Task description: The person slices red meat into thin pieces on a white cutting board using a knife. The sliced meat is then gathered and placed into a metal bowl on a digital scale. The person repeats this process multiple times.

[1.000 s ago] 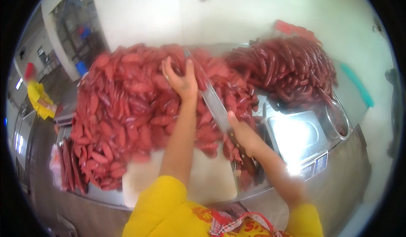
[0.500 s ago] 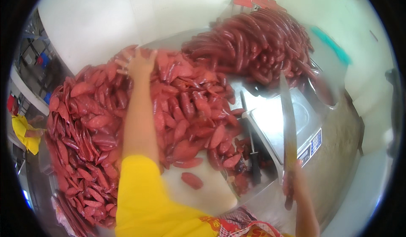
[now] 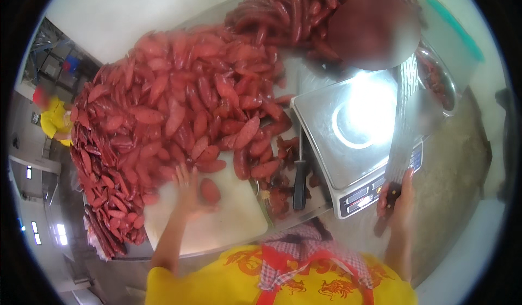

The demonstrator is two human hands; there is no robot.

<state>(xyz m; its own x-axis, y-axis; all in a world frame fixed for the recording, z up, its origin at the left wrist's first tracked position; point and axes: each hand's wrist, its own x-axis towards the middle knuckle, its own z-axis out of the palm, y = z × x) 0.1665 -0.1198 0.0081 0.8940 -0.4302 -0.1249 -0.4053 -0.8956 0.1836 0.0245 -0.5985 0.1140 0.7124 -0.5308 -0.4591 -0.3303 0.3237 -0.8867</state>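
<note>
My left hand [image 3: 190, 193] is low over the white cutting board [image 3: 239, 218], its fingers spread and nothing gripped. Beside its thumb lies a single cut piece of sausage [image 3: 210, 191]. Just past the fingertips begins a large heap of red sausage pieces [image 3: 157, 114], many with slanted cut faces. On the right, my right hand [image 3: 401, 201] is closed round the dark handle of a long knife [image 3: 401, 125]. The blade points away from me and passes in front of the scale's right side.
A flat-topped scale [image 3: 321, 125] stands right of the board. Left of it lies a black-handled rod [image 3: 299, 185] among scraps [image 3: 280, 201]. Farther back are whole sausages [image 3: 293, 11], a metal tray [image 3: 450, 101] and a teal strip [image 3: 457, 30]. A person in yellow [image 3: 53, 123] is at far left.
My left hand has drawn back from the top of the heap to the cutting board. The knife stays in my right hand. The view has shifted, showing more of my apron.
</note>
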